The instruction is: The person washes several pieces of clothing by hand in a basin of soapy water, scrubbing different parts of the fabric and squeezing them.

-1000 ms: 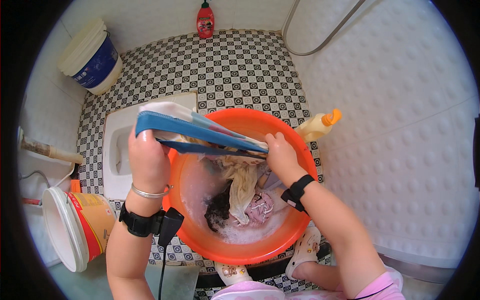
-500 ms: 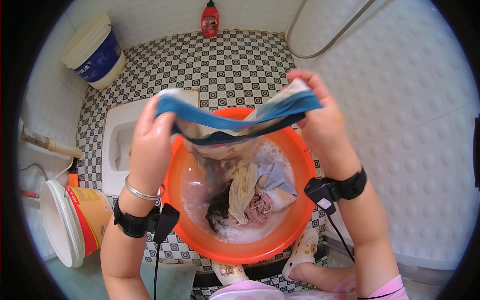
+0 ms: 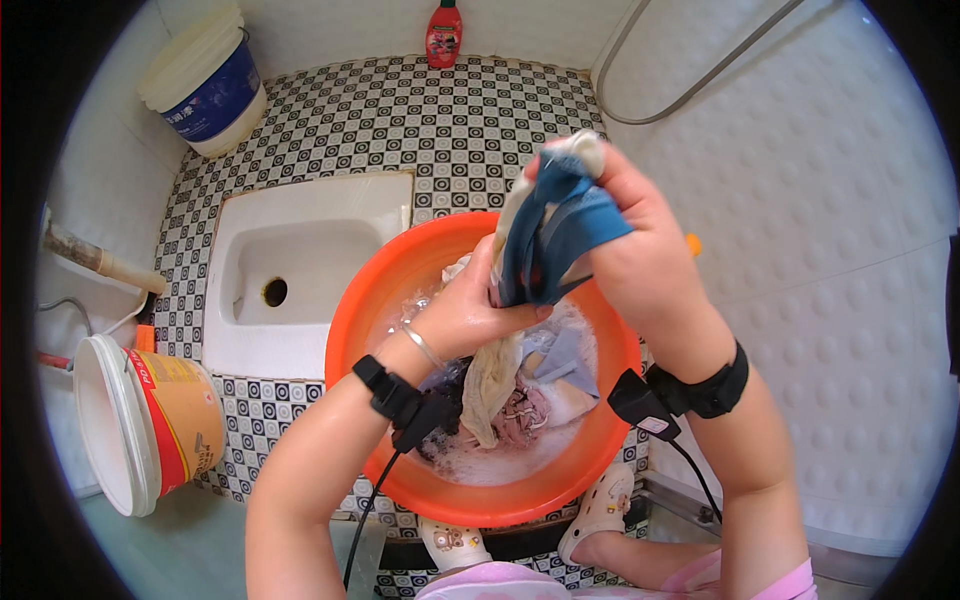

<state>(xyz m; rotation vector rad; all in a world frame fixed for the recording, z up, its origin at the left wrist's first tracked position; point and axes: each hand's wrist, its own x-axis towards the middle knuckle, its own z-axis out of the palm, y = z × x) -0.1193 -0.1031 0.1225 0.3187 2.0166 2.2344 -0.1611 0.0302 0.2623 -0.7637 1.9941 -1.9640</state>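
Note:
Above the orange basin [image 3: 345, 310], both my hands hold a wet, pale garment with a blue waistband [image 3: 590, 222], bunched into folds. My left hand [image 3: 465, 308] grips its lower folds over the basin's middle. Higher and to the right, my right hand [image 3: 645, 238] clasps the top of the band. In the sudsy water lie a cream cloth [image 3: 487, 388], a pink piece of clothing [image 3: 525, 415], a light blue cloth [image 3: 568, 362] and a black one [image 3: 440, 420]. Part of the left side of the water is hidden behind my left hand and forearm.
A white squat toilet [image 3: 300, 195] is set in the checked floor to the left. Two buckets stand there, one blue and white [image 3: 215, 100], one orange-yellow [image 3: 195, 420]. A red bottle [image 3: 444, 38] is at the far wall; a grey hose [image 3: 690, 90] hangs right.
The garment's band was stretched wide between my hands; now it is gathered up. My left hand has moved right and slightly down, and the two hands are closer together.

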